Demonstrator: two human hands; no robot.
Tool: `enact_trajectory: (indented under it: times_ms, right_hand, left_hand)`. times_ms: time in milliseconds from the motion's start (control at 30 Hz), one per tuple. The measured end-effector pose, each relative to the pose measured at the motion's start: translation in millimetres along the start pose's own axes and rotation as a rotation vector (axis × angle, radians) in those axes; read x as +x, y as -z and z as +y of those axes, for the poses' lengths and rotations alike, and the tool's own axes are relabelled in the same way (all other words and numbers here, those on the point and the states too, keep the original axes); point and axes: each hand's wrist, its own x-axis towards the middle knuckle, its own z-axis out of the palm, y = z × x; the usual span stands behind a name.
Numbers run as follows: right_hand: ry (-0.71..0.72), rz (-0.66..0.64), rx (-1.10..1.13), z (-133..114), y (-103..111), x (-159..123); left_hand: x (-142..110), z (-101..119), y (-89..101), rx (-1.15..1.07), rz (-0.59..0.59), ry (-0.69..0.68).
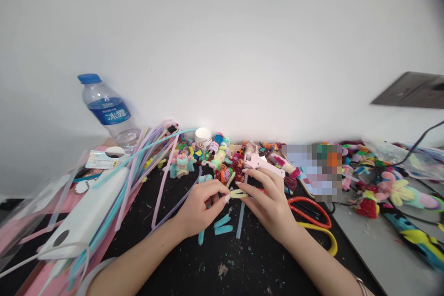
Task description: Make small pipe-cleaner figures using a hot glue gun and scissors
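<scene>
A short pale yellow pipe cleaner (237,193), bent into a narrow loop, spans the gap between my hands. Thumb and forefinger of my left hand (203,203) pinch its left end. My right hand (268,199) has its fingertips closed at the other end, its fingers fairly straight. Just beyond the right hand lies a pink hot glue gun (263,164). Below the loop, a translucent glue stick (240,222) rests on the black mat (256,268). Short turquoise pipe cleaner pieces (223,230) lie beside it, near the left hand.
Scissors with red and yellow handles (324,217) lie right of my right hand. Long pastel pipe cleaners (130,180), a white power bank-like box (86,212) and a water bottle (109,111) are left. Fuzzy figures (182,164), a paper cup (203,138) and a phone (305,171) line the back.
</scene>
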Motion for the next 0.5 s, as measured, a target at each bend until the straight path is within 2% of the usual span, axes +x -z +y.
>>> enact_trajectory:
  times_ms: [500]
  right_hand:
    - [-0.027,0.01,0.053,-1.6,0.3,1.3]
  left_hand:
    - [-0.6,-0.3,-0.3,-0.014,-0.024,-0.001]
